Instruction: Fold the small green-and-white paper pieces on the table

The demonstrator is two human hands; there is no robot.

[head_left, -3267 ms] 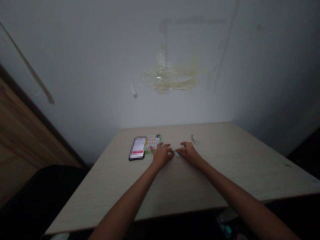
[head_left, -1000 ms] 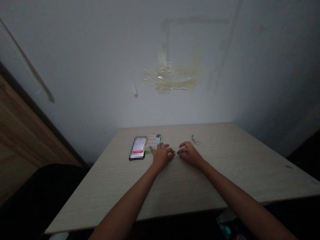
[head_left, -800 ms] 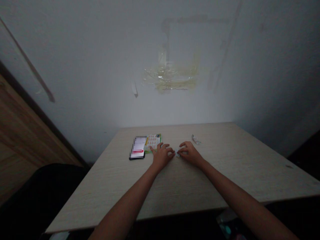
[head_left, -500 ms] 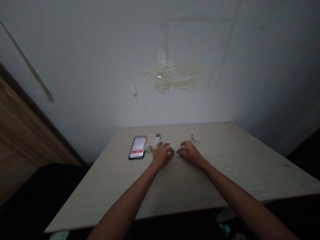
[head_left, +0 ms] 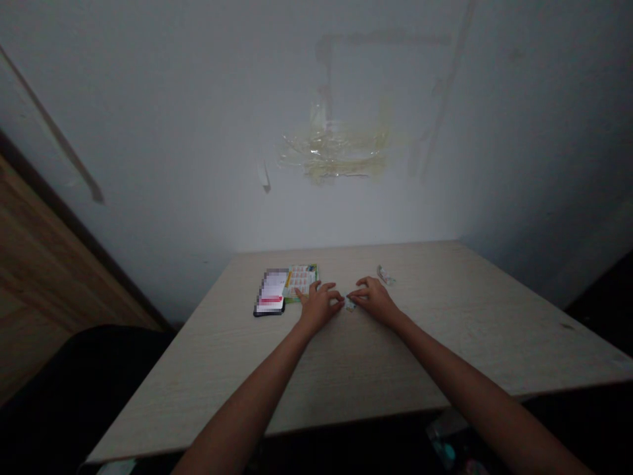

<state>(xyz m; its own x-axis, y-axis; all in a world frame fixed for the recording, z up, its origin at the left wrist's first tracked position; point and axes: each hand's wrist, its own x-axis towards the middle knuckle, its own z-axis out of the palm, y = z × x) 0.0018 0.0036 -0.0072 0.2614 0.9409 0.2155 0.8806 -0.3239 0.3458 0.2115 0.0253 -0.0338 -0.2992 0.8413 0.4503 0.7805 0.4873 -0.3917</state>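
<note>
Both my arms reach forward over a pale wooden table. My left hand and my right hand rest on the tabletop with their fingertips meeting over a small pale object, too small to name. Each hand pinches it from its side with thumb and forefinger. The other fingers are curled and lie on the wood.
A phone and a green printed card lie just left of my left hand. A crumpled clear wrapper sits behind my right hand. The wall behind carries old tape residue. A dark seat stands at lower left.
Hardly anything differs. My hands stay together at the small object, with only slight finger shifts and a small sway of the camera.
</note>
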